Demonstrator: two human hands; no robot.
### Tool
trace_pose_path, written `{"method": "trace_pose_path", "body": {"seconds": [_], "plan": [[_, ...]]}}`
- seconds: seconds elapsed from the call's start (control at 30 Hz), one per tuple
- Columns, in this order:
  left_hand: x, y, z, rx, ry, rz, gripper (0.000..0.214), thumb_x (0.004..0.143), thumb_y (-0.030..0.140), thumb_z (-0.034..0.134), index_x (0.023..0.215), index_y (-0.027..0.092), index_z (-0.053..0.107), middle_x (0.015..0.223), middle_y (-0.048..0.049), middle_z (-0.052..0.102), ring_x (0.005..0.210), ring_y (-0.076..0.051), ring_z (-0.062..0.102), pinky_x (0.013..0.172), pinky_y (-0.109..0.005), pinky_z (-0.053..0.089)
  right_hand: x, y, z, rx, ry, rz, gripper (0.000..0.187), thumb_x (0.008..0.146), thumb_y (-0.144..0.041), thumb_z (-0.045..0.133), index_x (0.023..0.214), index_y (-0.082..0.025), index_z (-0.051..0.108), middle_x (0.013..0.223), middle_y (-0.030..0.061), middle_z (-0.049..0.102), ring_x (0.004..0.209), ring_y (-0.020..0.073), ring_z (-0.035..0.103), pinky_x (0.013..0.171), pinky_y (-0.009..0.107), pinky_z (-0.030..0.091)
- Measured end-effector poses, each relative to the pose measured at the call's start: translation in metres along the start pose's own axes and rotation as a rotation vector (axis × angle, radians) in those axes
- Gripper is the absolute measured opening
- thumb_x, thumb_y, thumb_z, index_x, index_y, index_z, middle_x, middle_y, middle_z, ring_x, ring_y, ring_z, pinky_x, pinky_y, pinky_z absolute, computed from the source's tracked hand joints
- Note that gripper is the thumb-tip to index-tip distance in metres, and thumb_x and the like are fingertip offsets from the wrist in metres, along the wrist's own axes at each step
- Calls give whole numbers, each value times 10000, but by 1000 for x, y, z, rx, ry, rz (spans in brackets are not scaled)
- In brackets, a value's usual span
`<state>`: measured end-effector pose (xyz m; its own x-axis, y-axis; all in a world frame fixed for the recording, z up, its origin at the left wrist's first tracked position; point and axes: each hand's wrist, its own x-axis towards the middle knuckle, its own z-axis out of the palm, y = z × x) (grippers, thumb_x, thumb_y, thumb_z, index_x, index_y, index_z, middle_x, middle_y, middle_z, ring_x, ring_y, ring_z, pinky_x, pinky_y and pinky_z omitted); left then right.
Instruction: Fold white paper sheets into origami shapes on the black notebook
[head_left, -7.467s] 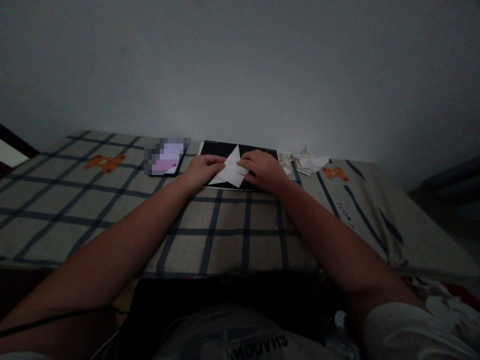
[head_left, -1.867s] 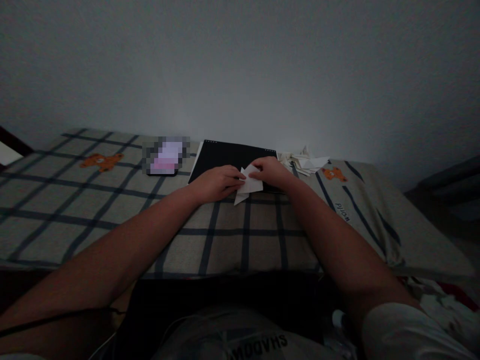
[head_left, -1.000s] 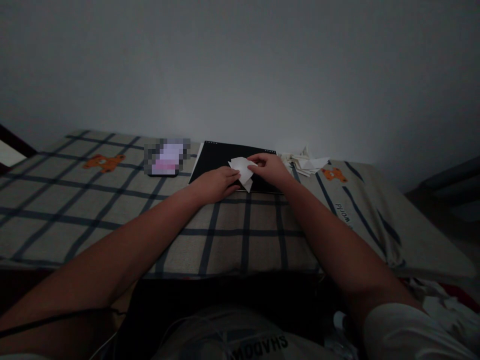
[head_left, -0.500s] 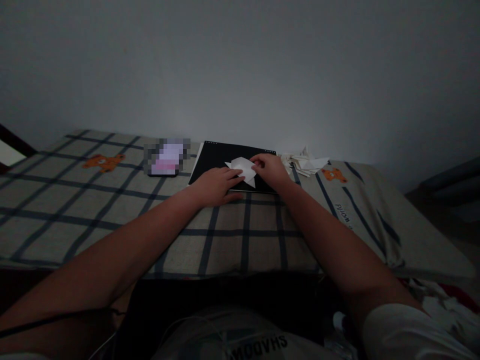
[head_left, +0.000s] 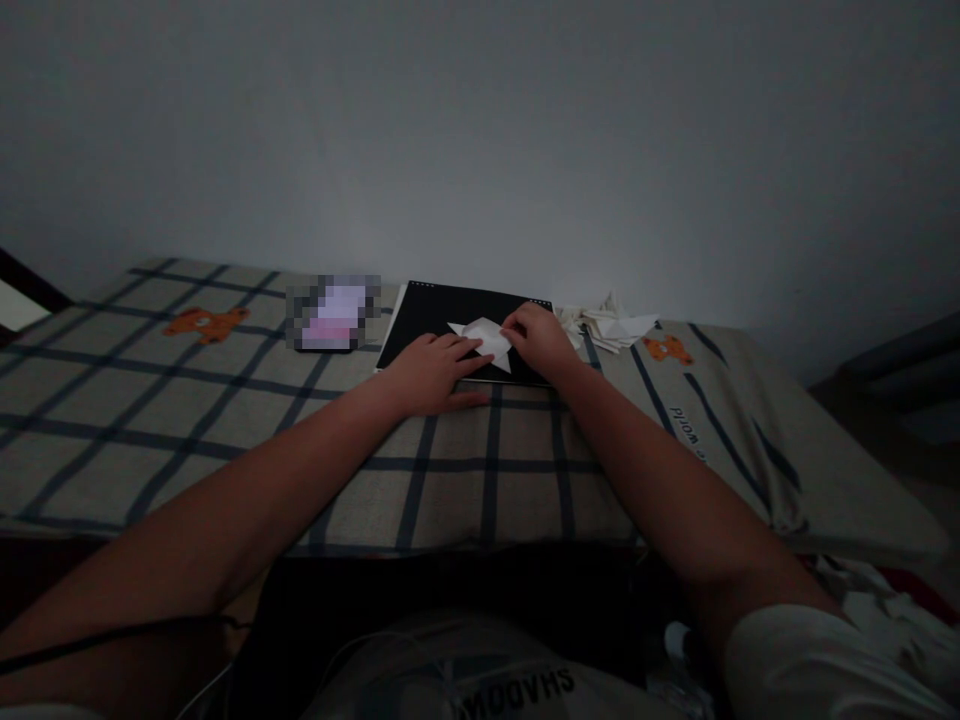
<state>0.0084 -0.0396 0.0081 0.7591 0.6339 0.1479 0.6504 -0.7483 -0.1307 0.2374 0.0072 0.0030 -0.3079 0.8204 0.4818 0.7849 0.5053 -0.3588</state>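
A folded white paper piece (head_left: 480, 338) lies on a black notebook (head_left: 439, 309) at the far side of a checked cloth surface. My left hand (head_left: 431, 368) lies flat with its fingers stretched out, the fingertips resting on the paper's near left edge. My right hand (head_left: 538, 340) has its fingers curled and pressed down on the paper's right side. The room is dim.
A lit phone (head_left: 334, 315) lies left of the notebook. A heap of folded white paper shapes (head_left: 606, 324) sits to the right by the wall. The checked cloth (head_left: 225, 420) bears orange bear prints and slopes off at the right.
The paper was held up between both hands near the notebook's front edge, then turned and laid flat on the notebook. My left hand has flattened out onto it.
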Motion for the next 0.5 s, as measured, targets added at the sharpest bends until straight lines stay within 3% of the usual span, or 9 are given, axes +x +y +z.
{"method": "trace_pose_path", "body": {"seconds": [0.27,0.5], "plan": [[0,2,-1,55,-31,-37,731,993,707,375,1565,257,452,1638,-104,414,1427,-339,449,1069,-473,372,0,0,-2,-185,-32,-79,209,960,-141,562,849,-168,737,938,103,714,939,237,597,886,355,417],[-1,0,-2,60,-35,-68,741,995,721,350,1565,259,449,1639,-103,413,1441,-320,439,1076,-471,360,-5,-13,-10,-325,-57,-160,224,995,-203,517,981,-151,735,1046,128,739,999,252,614,842,346,408]]}}
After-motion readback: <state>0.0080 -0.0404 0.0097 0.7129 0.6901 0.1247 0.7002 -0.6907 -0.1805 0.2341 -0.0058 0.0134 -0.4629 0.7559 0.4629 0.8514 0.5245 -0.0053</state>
